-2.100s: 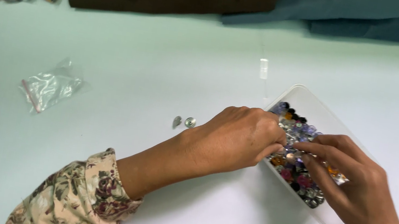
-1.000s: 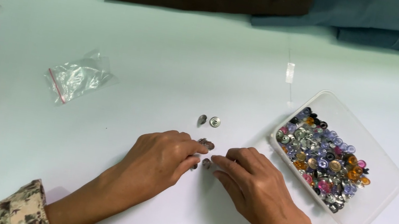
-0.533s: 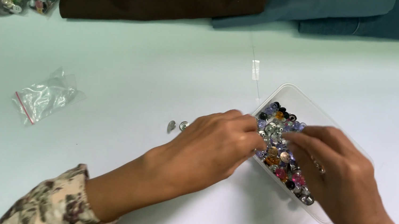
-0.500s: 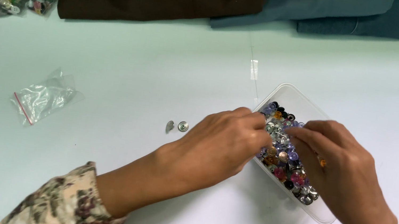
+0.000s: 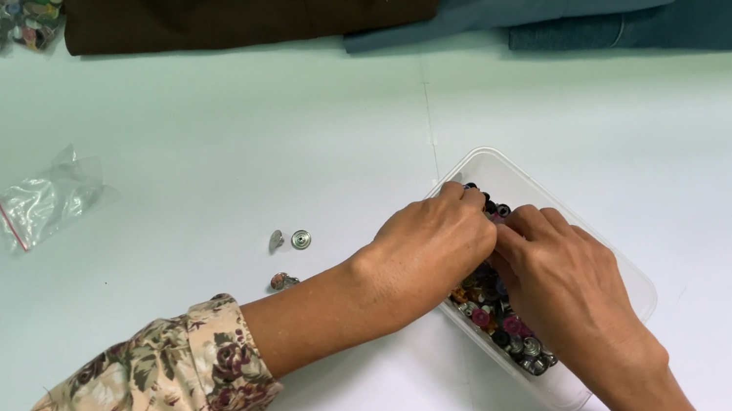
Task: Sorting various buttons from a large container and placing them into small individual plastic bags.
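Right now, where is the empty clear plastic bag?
In the head view the empty clear bag lies flat on the table's left side, left of the loose buttons and below the filled button bags.

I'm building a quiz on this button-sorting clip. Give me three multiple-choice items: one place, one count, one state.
1. Where are both hands?
A. in the clear rectangular plastic tub of mixed buttons
B. on the brown garment
C. off the table

2. How many small metal pieces lie loose on the pale table left of the tub?
A. none
B. three
C. ten

3. The clear zip bag with the red strip is:
A. full of buttons
B. empty, crumpled
C. in a hand

A: left hand and right hand are over the tub.
B: three metal pieces.
B: zip bag lies flat and empty.
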